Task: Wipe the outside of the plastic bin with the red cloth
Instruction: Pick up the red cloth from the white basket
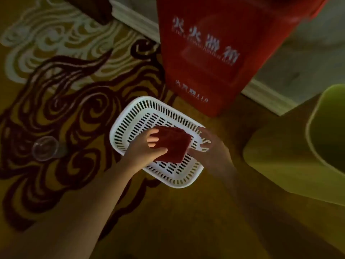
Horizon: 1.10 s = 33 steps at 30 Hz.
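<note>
A folded red cloth (173,144) lies inside a white slotted plastic basket (138,116) that rests on the patterned carpet. My left hand (147,146) reaches in from the lower left, its fingers and thumb closed on the cloth's left edge. My right hand (207,144) is in shadow at the basket's right rim, fingers curled over the rim. A yellow-green plastic bin (298,156) stands at the right edge of the view, only partly visible and apart from both hands.
A tall red cabinet with white characters (214,53) stands just behind the basket against the wall skirting. A clear plastic dome lid (44,148) lies on the carpet to the left. Dark furniture (93,8) sits at the top left.
</note>
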Each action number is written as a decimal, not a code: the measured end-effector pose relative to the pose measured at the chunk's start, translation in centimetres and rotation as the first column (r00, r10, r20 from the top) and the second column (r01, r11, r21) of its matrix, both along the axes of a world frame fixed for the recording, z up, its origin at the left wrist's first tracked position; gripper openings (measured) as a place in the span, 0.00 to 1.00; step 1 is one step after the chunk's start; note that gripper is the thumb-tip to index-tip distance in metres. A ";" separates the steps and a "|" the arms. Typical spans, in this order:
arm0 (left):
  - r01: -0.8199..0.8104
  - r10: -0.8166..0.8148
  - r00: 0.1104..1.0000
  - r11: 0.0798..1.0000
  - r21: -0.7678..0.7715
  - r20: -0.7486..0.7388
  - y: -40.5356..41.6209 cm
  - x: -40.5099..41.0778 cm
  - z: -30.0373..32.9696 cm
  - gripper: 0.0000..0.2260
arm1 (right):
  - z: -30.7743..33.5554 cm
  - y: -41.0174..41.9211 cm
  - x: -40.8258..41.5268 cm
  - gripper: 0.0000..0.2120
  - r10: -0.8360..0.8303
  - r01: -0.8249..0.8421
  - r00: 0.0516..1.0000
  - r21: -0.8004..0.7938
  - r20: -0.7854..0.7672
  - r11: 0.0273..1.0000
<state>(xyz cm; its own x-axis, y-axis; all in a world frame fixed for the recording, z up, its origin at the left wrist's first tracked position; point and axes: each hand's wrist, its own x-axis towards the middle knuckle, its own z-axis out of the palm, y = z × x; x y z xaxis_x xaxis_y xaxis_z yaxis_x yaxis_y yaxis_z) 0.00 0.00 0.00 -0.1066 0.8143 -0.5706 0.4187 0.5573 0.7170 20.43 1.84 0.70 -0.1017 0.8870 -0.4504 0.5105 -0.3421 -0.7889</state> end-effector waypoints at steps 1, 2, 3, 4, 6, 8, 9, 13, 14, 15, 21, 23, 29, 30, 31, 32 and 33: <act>0.014 -0.013 1.000 1.000 0.013 -0.009 0.1 -0.2 -1.5 0.31 | -1.5 0.1 -0.4 0.32 -0.004 0.004 1.000 -0.004 -0.020 1.000; 0.036 -0.035 0.999 0.999 0.030 -0.032 0.3 -0.7 -3.4 0.31 | -3.4 0.2 -0.7 0.32 -0.015 0.015 0.999 -0.001 -0.049 1.000; 0.059 -0.057 0.997 0.998 0.034 -0.056 0.6 -1.3 -5.2 0.31 | -5.0 0.5 -1.1 0.32 -0.015 0.015 0.998 0.003 -0.065 1.000; 0.067 -0.065 0.996 0.997 0.034 -0.069 0.9 -1.9 -6.9 0.31 | -6.7 0.8 -1.5 0.32 -0.020 0.020 0.995 0.000 -0.093 1.000; 0.049 -0.047 0.997 0.998 0.038 -0.062 1.8 -2.9 -10.3 0.32 | -9.6 1.4 -2.4 0.32 -0.009 0.014 0.997 0.064 -0.075 0.998; 0.025 -0.022 0.998 0.998 0.057 -0.057 3.0 -3.4 -12.9 0.33 | -12.0 2.3 -3.2 0.32 0.055 -0.069 0.995 0.179 0.080 0.981; 0.042 -0.037 0.997 0.997 0.069 -0.072 3.5 -3.5 -13.9 0.34 | -13.1 2.8 -3.6 0.32 0.095 -0.135 0.979 0.232 0.178 0.963; 0.179 -0.150 0.966 0.976 0.126 -0.209 4.7 -3.8 -15.5 0.32 | -16.0 4.7 -4.8 0.32 0.227 -0.362 0.875 0.267 0.427 0.893; 0.196 -0.168 0.959 0.975 0.107 -0.230 4.8 -4.0 -15.5 0.32 | -16.2 5.1 -5.0 0.32 0.261 -0.408 0.844 0.245 0.469 0.879; 0.211 -0.186 0.950 0.974 0.078 -0.253 4.8 -4.2 -15.4 0.31 | -16.3 5.5 -5.1 0.32 0.300 -0.456 0.807 0.214 0.508 0.864; 0.233 -0.204 0.921 0.971 0.049 -0.330 4.7 -4.5 -14.7 0.21 | -17.4 5.1 -5.3 0.18 0.365 -0.535 0.715 0.130 0.596 0.835; 0.187 -0.161 0.949 0.980 0.071 -0.270 4.6 -4.6 -14.4 0.16 | -17.7 4.9 -5.0 0.12 0.242 -0.385 0.815 0.181 0.526 0.905; -0.063 0.044 0.988 0.990 0.125 0.147 4.1 -4.6 -12.4 0.13 | -15.1 5.3 -4.2 0.10 0.033 -0.022 0.997 0.163 -0.063 0.986; -0.089 0.062 0.977 0.988 0.126 0.203 4.1 -4.5 -11.7 0.13 | -14.1 5.2 -4.0 0.12 -0.008 0.034 0.987 0.161 -0.159 0.986; -0.100 0.066 0.966 0.987 0.128 0.249 4.1 -4.3 -10.9 0.13 | -13.0 5.0 -3.8 0.13 -0.046 0.086 0.969 0.157 -0.243 0.984; -0.104 0.060 0.954 0.986 0.134 0.294 4.0 -4.2 -10.0 0.13 | -11.9 4.8 -3.5 0.13 -0.073 0.126 0.948 0.153 -0.309 0.980; -0.107 0.052 0.939 0.984 0.145 0.340 4.0 -4.1 -9.2 0.12 | -10.7 4.6 -3.0 0.13 -0.085 0.150 0.929 0.156 -0.360 0.976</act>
